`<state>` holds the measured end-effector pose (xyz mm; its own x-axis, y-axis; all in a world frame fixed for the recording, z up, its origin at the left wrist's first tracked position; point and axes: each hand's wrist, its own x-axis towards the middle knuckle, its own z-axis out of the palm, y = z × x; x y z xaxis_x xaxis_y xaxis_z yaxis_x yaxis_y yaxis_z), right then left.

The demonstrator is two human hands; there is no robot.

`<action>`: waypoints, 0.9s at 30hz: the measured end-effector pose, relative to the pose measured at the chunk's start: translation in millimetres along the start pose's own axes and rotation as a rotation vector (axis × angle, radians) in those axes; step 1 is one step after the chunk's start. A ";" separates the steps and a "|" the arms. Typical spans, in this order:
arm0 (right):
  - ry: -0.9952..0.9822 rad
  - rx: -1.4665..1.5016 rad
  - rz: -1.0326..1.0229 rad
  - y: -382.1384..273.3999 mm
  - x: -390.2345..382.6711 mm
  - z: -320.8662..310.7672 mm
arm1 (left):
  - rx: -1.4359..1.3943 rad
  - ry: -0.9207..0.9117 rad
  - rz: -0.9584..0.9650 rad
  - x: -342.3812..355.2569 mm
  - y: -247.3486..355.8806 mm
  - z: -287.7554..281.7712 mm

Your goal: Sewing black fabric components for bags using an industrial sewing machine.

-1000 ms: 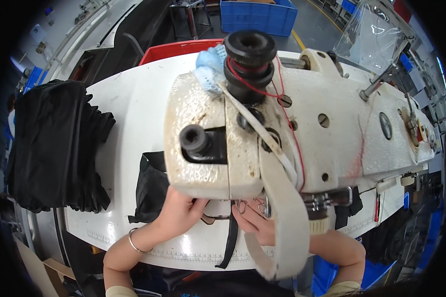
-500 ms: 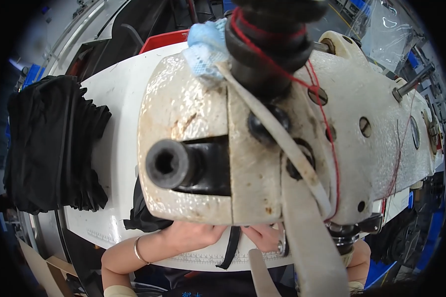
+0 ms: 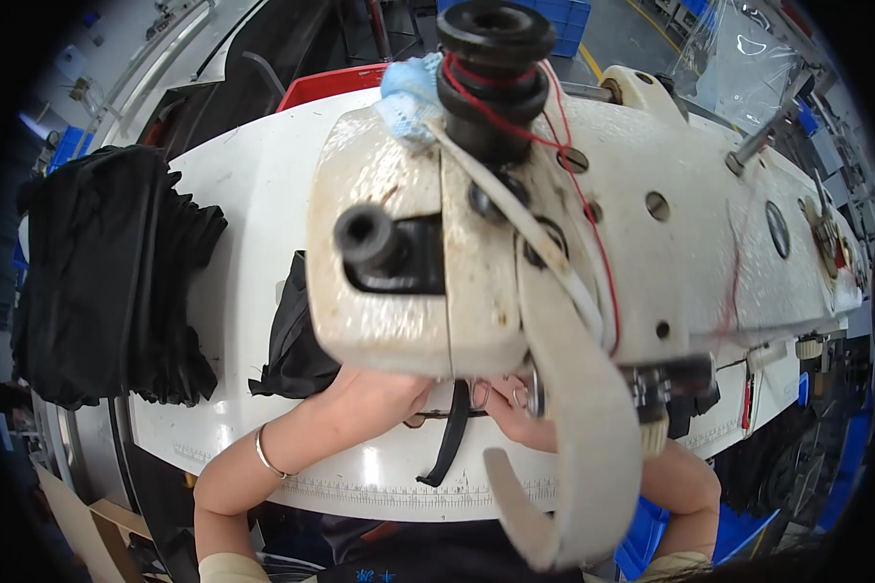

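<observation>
The white sewing machine head [image 3: 389, 330] hides the needle area and most of my fingertips. Under its front edge, my left hand [image 3: 384, 396] is closed with bent fingers, a bangle on its wrist; what it grips is hidden. My right hand [image 3: 517, 413] sits across from it, fingers curled together beside the presser area, partly behind the machine's pale curved lever [image 3: 593, 418]. Between both hands a narrow black fabric strip [image 3: 447, 442] hangs toward me over the table. Left of the machine head, a black fabric piece [image 3: 297, 345] lies bunched next to my left forearm.
A tall stack of folded black fabric pieces [image 3: 97, 282] stands on the left of the white table [image 3: 253, 185]. Red thread [image 3: 593, 223] runs down the machine from its black tension knob [image 3: 496, 87]. Behind is a red bin [image 3: 331, 85]. A printed ruler [image 3: 360, 491] follows the near edge.
My view has shifted, so the machine head appears higher and smaller, showing more of my hands and the bunched black fabric. Both hands stay close together beside the strip.
</observation>
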<state>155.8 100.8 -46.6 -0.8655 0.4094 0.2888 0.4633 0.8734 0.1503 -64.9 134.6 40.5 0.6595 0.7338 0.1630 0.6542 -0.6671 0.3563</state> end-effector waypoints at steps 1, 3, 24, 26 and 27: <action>-0.074 -0.049 -0.053 0.6 -2.5 -4.2 | 0.032 0.058 0.045 -0.2 3.3 1.2; 0.089 0.073 -0.057 4.1 5.5 -58.3 | 0.170 0.106 0.156 6.2 25.7 -0.7; 0.510 0.297 0.068 -53.8 -4.7 -79.9 | 0.271 0.553 0.283 -101.0 85.7 20.1; 0.519 0.303 0.067 -53.4 -3.4 -81.7 | 0.274 0.516 0.260 -98.4 82.0 17.4; 0.510 0.305 0.061 -52.8 -3.2 -82.2 | 0.072 0.501 0.195 -95.9 76.2 18.2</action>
<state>149.8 31.7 22.2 -0.6031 0.3487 0.7174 0.3685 0.9195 -0.1372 -71.6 11.0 35.3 0.5252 0.5554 0.6448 0.5726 -0.7911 0.2150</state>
